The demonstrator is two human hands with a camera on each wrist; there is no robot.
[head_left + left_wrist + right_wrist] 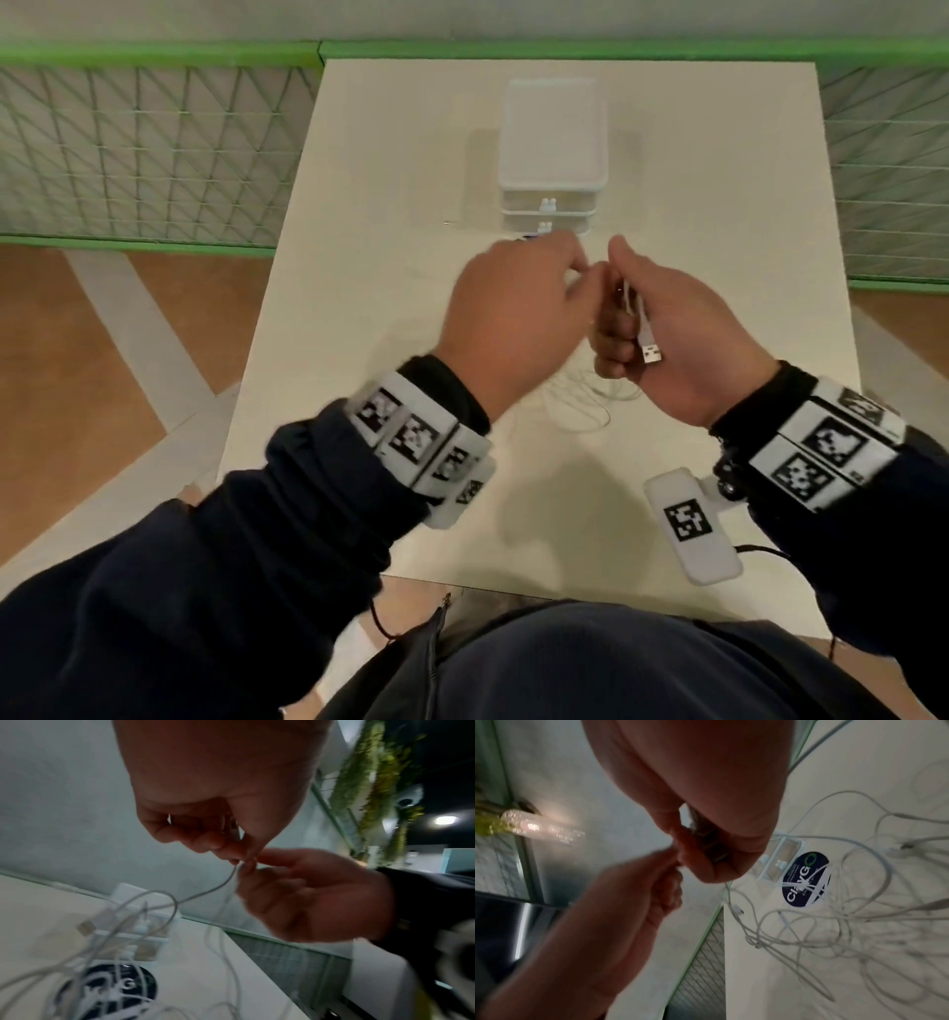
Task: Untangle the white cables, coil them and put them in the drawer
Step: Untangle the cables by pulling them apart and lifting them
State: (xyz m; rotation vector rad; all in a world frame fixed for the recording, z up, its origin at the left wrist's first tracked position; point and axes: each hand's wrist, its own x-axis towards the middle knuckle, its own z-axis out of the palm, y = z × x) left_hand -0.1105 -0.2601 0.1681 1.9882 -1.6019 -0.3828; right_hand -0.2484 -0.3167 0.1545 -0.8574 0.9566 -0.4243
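Observation:
Both hands hover together above the middle of the table. My right hand [624, 329] grips a bunch of white cable, fingers curled round it, and a USB plug [651, 354] sticks out at the heel of the palm. In the right wrist view, several cable strands [714, 850] show inside that fist. My left hand [572, 267] pinches a strand of the same cable [228, 880] right at the right hand's fingertips. The remaining white cables [580, 406] lie in a loose tangle [834, 925] on the table under the hands. The white drawer unit [552, 154] stands behind, its drawers closed.
The cream table [390, 169] carries a dark round sticker [805, 880] just in front of the drawer unit. A green-framed mesh fence [154, 154] runs behind and beside the table. A tagged white box [690, 524] hangs from my right wrist.

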